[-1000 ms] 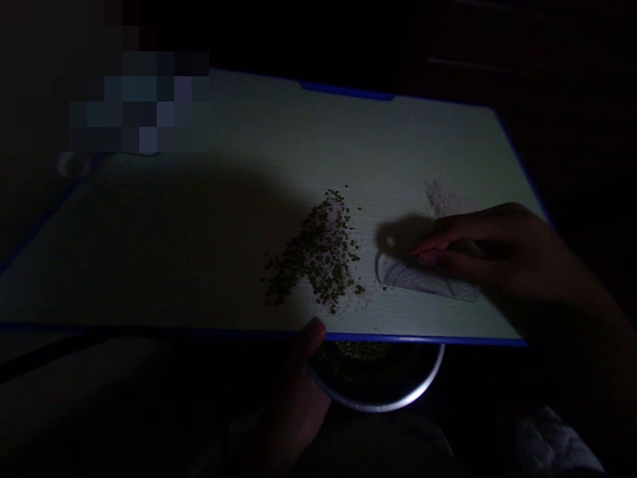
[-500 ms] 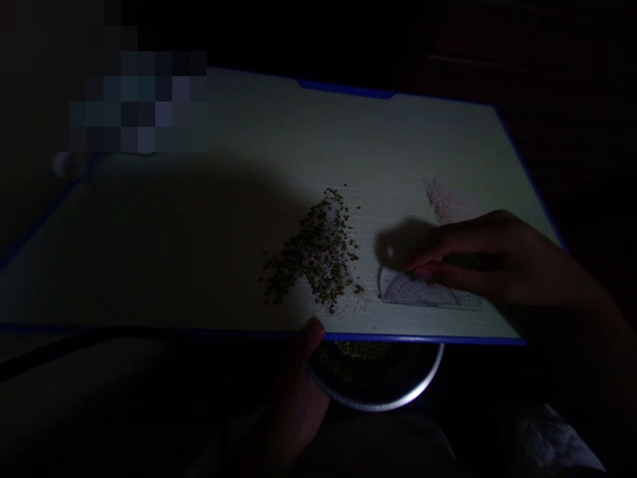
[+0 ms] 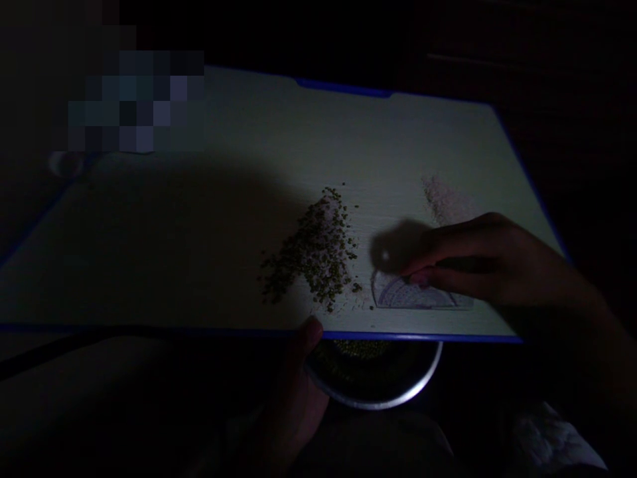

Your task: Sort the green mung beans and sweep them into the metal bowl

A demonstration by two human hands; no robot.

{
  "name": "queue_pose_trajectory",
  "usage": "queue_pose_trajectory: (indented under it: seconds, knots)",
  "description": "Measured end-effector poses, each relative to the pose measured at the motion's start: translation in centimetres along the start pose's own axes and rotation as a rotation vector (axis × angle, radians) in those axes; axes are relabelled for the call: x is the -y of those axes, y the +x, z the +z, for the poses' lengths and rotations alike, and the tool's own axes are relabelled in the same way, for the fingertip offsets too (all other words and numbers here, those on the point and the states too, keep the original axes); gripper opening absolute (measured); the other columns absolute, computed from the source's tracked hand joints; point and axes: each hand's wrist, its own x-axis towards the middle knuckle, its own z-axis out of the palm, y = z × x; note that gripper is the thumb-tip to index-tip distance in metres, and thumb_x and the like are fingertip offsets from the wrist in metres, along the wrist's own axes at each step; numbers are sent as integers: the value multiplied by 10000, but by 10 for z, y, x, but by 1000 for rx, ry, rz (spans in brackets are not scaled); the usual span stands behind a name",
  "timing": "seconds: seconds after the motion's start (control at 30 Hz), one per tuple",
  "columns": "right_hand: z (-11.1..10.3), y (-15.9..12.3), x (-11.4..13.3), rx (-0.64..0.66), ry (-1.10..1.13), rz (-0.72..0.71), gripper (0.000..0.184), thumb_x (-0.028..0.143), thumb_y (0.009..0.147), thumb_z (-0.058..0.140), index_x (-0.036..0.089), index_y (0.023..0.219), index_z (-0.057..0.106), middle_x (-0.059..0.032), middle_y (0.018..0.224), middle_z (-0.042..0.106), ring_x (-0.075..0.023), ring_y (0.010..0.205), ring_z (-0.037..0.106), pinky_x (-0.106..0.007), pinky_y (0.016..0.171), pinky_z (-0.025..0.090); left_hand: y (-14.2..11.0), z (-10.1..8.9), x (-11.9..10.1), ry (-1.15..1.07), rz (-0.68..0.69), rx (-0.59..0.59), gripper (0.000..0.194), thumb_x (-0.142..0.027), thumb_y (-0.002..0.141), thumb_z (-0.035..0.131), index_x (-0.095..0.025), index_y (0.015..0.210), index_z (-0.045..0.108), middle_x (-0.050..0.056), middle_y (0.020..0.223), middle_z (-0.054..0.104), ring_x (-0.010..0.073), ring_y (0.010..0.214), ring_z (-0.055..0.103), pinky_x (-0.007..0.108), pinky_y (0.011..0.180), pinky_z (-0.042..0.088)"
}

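Note:
A pale board with a blue edge (image 3: 348, 139) fills the middle of the view, its left half in shadow. On it lies a heap of small green mung beans mixed with pinkish-white grains (image 3: 313, 252). To the right of the heap, my right hand (image 3: 478, 262) pinches a clear semicircular plastic protractor (image 3: 413, 295), which lies flat on the board. A pale pinkish streak of powder (image 3: 442, 199) lies beyond my fingers. My left hand (image 3: 293, 392) grips the board's near edge, its thumb on top.
Under the near edge sits a metal bowl with a bright rim (image 3: 383, 398), holding green beans (image 3: 361, 348). A small white object (image 3: 64, 162) lies by the board's far left corner. White cloth (image 3: 552, 438) shows at lower right. The surroundings are very dark.
My right hand and the protractor have shifted slightly left, toward the heap, and the protractor's tilt has levelled. My left hand has stayed on the board's edge.

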Motion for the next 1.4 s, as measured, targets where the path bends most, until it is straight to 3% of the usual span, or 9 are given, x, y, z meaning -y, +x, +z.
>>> queue_pose_trajectory:
  seconds: [0.13,0.33,0.43,0.63,0.9,1.03,1.17,1.3,1.4]
  knots:
    - [2,0,0,-6,-22,-5,139,233,977,715,189,1063,816,-20,935,855,-121,797,809,-180,732,578,1,3,-1,21,41,-73,475,-373,757,891,-288,1217,806,12,1198,850,323,1376,641,482,1264,364]
    - [8,2,0,-50,-56,-38,131,232,979,721,204,1067,813,-12,946,851,-109,783,798,-162,726,566,2,10,-2,34,49,-92,477,-382,596,995,-304,1045,853,6,1140,866,346,1379,637,481,1261,375]
    - [11,3,2,-61,-51,-79,133,221,985,713,189,1067,812,-31,972,846,-110,800,789,-171,758,570,3,7,-1,33,57,-120,368,-384,623,981,-300,962,862,5,1114,871,342,1376,640,478,1253,389]
    - [15,3,2,-20,-2,-158,132,201,989,711,156,1075,802,-45,970,840,-95,822,784,-156,775,564,6,3,1,39,61,-140,353,-389,597,993,-301,912,857,-1,1060,880,349,1363,648,486,1250,393]
    - [16,3,4,-7,15,-186,124,194,995,703,151,1069,793,-54,955,841,-103,838,792,-168,786,578,2,4,0,51,57,-164,159,-343,734,913,-239,829,841,26,947,883,344,1353,654,478,1248,384]
    - [15,3,7,12,3,-173,121,202,1004,693,163,1064,792,-44,942,841,-101,813,789,-169,763,579,2,3,1,5,48,-64,187,-346,745,908,-253,896,849,26,1102,874,334,1402,614,467,1244,388]
    - [14,3,9,12,10,-192,117,198,1005,689,160,1053,789,-41,927,843,-99,802,789,-166,751,581,2,2,2,-40,7,-26,155,-333,819,851,-263,958,854,10,1061,880,319,1389,627,462,1248,382]
    - [13,2,8,3,-1,-179,113,198,1000,696,162,1052,790,-50,933,845,-108,822,796,-172,766,583,2,1,3,-58,18,-10,319,-306,892,771,-258,1205,806,23,1187,856,318,1406,611,484,1259,363]
    - [13,1,7,-4,9,-178,106,192,999,694,174,1045,788,-41,919,843,-106,810,793,-177,752,583,2,1,2,-49,7,14,452,-335,865,799,-249,1307,761,46,1278,825,336,1407,609,491,1257,366]
